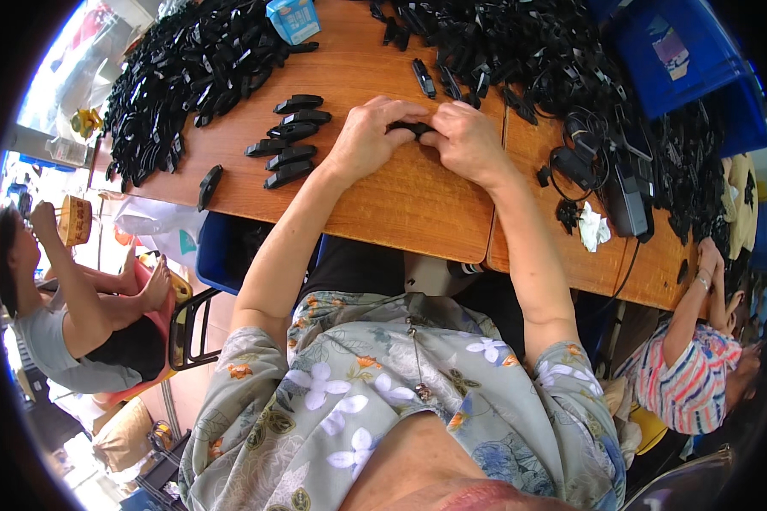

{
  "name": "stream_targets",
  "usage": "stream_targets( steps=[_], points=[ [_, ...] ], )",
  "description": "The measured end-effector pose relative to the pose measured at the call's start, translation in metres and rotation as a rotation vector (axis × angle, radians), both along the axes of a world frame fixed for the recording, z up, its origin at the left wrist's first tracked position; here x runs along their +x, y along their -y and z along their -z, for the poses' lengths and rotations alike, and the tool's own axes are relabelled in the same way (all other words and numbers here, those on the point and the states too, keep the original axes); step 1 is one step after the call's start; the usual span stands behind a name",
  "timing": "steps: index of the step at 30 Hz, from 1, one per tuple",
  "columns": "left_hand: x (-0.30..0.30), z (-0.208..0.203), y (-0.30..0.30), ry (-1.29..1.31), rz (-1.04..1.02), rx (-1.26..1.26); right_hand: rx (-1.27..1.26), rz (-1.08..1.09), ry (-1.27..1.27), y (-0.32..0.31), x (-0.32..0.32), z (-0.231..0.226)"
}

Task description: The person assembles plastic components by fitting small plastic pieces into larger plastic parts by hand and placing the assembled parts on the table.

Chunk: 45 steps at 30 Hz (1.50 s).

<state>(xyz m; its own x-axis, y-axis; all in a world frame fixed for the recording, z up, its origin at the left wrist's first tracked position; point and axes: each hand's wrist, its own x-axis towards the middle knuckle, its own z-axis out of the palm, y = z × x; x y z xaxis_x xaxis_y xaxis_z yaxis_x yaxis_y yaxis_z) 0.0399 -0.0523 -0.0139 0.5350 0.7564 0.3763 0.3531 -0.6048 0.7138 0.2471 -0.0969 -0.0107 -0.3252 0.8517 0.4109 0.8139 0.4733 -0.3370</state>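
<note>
- Head view, middle of the wooden table [400, 200]: a small black piece [410, 128] sits between the person's two hands, over the tabletop and largely hidden by the fingers.
- Left hand [368, 136]: thumb and fingers are bent in around the left end of the black piece, with only a narrow gap that the piece fills.
- Right hand [464, 139]: thumb and fingertips are pinched together on the right end of the same piece.
- Left part of the table: a short row of black parts [291, 131] lies near the left forearm, with a single black part [210, 187] by the table's near edge.
- Table's far left: a large dark heap [187, 85] spreads out, a blue carton [294, 20] beside it.
- Table's far right: a second heap [528, 55] lies next to a blue bin [680, 64].
- Right part of the table: a grey device [626, 203] stands beside crumpled white paper [593, 226].
- Beyond the table's right end: a co-worker in a striped top [686, 375] reaches toward it.
</note>
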Motion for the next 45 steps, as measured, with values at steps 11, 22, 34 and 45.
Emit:
stream_targets(
  steps=[11, 22, 34, 45],
  points=[
    [-0.053, -0.011, 0.01, -0.411, -0.345, 0.36, 0.193, 0.364, -0.099, 0.002, 0.039, -0.001],
    [-0.067, -0.026, -0.023, -0.247, -0.494, 0.479, 0.041, 0.343, 0.006, 0.0, 0.018, 0.001],
    [0.02, 0.0, -0.031, -0.341, -0.108, 0.153, -0.045, 0.182, -0.165, 0.009, 0.024, -0.009],
    [-0.015, 0.002, 0.006, 0.019, -0.158, -0.101, 0.045, 0.019, -0.272, 0.008, 0.002, 0.0]
  ],
)
